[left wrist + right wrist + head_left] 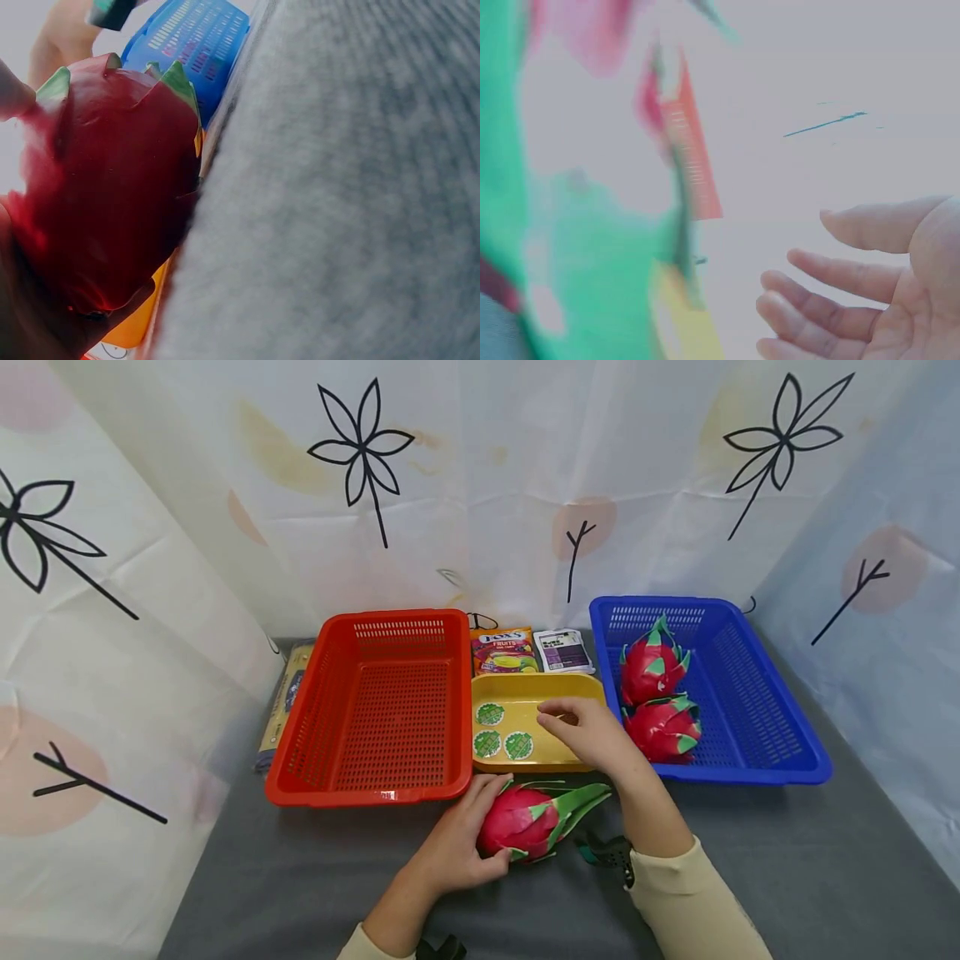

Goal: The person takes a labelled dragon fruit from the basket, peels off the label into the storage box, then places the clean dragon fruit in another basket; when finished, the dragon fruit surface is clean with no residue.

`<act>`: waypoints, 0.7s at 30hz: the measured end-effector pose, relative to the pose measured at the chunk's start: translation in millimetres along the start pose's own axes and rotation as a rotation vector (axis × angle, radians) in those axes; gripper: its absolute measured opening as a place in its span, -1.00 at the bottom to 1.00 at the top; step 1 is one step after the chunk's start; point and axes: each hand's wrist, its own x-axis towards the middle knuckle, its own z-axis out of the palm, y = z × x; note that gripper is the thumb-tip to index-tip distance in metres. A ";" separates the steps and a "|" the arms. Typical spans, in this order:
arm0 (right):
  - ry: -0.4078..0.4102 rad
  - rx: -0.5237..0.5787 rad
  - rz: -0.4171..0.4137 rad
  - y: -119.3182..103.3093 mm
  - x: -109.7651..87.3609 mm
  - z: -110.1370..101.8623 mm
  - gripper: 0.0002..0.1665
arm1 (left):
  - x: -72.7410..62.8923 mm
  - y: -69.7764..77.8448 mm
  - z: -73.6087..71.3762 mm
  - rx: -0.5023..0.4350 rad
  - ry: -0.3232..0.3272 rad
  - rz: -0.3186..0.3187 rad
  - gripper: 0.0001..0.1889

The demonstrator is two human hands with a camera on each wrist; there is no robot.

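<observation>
A red dragon fruit [521, 821] with long green leaf tips lies on its side on the grey cloth. My left hand [461, 843] grips its left end, thumb in front and fingers behind. In the left wrist view the fruit [112, 180] fills the palm side of the hand. Over the yellow tray [536, 683] hangs my right hand [588, 731], its fingers loosely bent. The right wrist view shows that hand [877, 292] with nothing between thumb and fingers. Three round green-and-white stickers [490, 714] lie in the tray's left part.
A red basket [375, 710] stands left of the tray. In the blue basket [757, 718] on the right lie two more dragon fruits [660, 727]. Behind the tray are a candy packet [504, 650] and a white-and-purple packet [564, 651]. Another packet [283, 706] sits beside the red basket.
</observation>
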 end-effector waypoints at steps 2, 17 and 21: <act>0.046 0.028 -0.033 -3.1 -9.6 -9.6 -0.52 | 0.0 0.0 0.2 -0.002 -0.005 -0.003 -0.07; 0.559 0.012 -0.267 22.7 -63.9 -79.6 -0.66 | -1.0 -1.0 0.3 -0.090 -0.034 -0.028 -0.05; 0.642 0.038 -0.210 43.8 -72.0 -101.4 -0.64 | -1.6 -0.4 1.3 -0.143 -0.039 -0.030 -0.04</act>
